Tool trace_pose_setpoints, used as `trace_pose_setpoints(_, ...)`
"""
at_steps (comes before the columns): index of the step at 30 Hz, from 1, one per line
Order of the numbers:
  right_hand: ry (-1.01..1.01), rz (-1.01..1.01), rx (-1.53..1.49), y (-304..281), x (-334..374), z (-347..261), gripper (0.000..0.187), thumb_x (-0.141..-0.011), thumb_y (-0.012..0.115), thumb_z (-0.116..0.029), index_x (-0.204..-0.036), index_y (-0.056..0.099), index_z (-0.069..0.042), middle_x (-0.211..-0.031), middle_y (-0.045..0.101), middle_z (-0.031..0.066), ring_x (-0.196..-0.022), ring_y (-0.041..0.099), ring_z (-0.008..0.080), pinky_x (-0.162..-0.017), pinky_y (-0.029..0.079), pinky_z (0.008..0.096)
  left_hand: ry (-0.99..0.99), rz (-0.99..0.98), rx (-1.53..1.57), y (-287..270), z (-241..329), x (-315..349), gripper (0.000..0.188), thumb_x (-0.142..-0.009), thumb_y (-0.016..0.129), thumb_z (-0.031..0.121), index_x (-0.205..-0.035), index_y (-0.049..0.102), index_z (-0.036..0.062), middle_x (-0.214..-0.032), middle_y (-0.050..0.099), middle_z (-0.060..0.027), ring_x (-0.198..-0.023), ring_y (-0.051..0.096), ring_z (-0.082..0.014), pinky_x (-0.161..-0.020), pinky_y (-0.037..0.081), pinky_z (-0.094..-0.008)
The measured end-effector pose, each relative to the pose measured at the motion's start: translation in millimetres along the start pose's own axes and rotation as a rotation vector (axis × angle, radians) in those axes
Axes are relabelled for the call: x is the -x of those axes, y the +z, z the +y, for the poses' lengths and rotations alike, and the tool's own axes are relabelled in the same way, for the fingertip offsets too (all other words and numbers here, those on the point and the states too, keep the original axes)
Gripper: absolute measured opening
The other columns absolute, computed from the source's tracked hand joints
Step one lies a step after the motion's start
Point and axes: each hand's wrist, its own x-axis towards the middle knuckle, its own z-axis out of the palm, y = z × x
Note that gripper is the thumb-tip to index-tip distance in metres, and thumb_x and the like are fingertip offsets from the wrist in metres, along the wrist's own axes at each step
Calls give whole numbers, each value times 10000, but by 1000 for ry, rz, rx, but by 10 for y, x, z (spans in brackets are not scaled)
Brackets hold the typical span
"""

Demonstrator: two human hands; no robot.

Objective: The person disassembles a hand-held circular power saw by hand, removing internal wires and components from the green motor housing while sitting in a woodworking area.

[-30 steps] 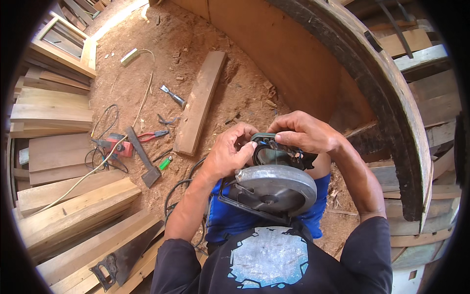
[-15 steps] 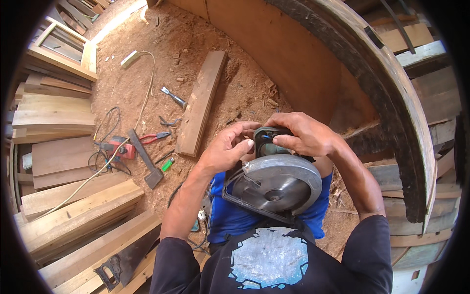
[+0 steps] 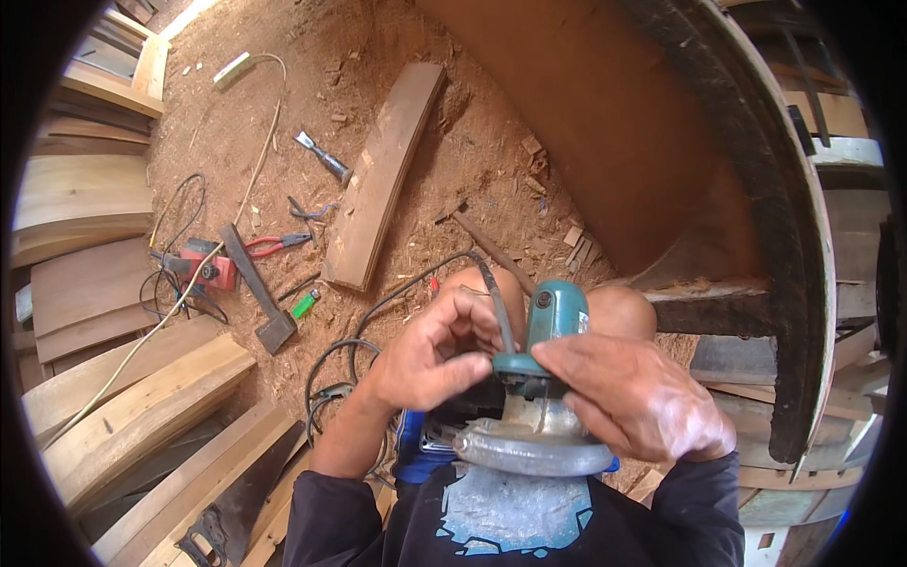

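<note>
A circular saw (image 3: 556, 317) with a teal motor housing and a grey metal blade guard (image 3: 534, 452) rests in my lap between my knees. My right hand (image 3: 642, 392) grips its right side, fingers over the body just below the teal housing. My left hand (image 3: 439, 350) is at the saw's left side, thumb and curled fingers apart, the thumb tip close to the teal rim. Beside those fingers a dark power cord (image 3: 498, 304) rises from the saw and loops to the floor. The blade's face is hidden by the guard from this side.
On the sawdust floor lie a plank (image 3: 385, 180), a chisel (image 3: 323, 158), red-handled pliers (image 3: 277, 244), a hammer-like tool (image 3: 257, 291), a green lighter (image 3: 305, 303) and a red power tool (image 3: 208, 265). Stacked boards (image 3: 142, 416) and a handsaw (image 3: 231, 515) are left; a large curved wooden structure (image 3: 605, 123) stands right.
The saw has been turned, so its teal motor housing faces up and the blade's face is out of sight. My right hand has shifted down its right side; my left hand has loosened.
</note>
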Motion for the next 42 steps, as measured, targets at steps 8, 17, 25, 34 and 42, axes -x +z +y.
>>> trace_pose_setpoints(8, -137, -222, -149, -31, -100, 19, 559, -843, 815, 4, -1392, 712, 27, -1309, 743, 277, -1115, 802, 366, -849, 704, 398, 334, 12, -535, 106, 31, 366, 511, -828, 974, 145, -1202, 631, 86, -971, 795, -157, -885, 821, -319, -778, 642, -430)
trace_pose_setpoints(17, -96, -267, -428, 111, -71, 184, 517, -847, 879, -51, -1346, 755, 2, -1195, 771, 228, -910, 795, 315, -724, 671, 371, 466, 97, -525, 266, -114, 514, 394, -792, 979, 108, -1013, 662, 31, -1040, 797, -183, -928, 813, -368, -770, 666, -457)
trace_pose_setpoints(25, -245, -210, -472, 193, -43, 305, 654, -886, 870, -101, -1488, 634, -4, -1297, 671, 229, -951, 739, 334, -711, 644, 408, 488, 118, -593, 269, -91, 536, 427, -800, 1000, 149, -986, 621, 89, -976, 795, -97, -914, 826, -323, -764, 692, -465)
trace_pose_setpoints(34, -56, -300, -430, 60, -125, 198, 506, -866, 882, -118, -1339, 740, -8, -1140, 765, 191, -902, 774, 315, -729, 653, 431, 323, 101, -797, 361, 89, 495, 316, -865, 918, 173, -1044, 724, 1, -1034, 797, -158, -892, 809, -307, -831, 672, -423)
trace_pose_setpoints(42, -155, -12, -290, 63, -311, 464, 328, -899, 776, -159, -1148, 757, 53, -1039, 786, 215, -949, 775, 420, -838, 614, 476, 185, 142, -535, 196, 1, 319, 479, -941, 861, 88, -1348, 623, 0, -1164, 760, -214, -1086, 771, -278, -992, 614, -410)
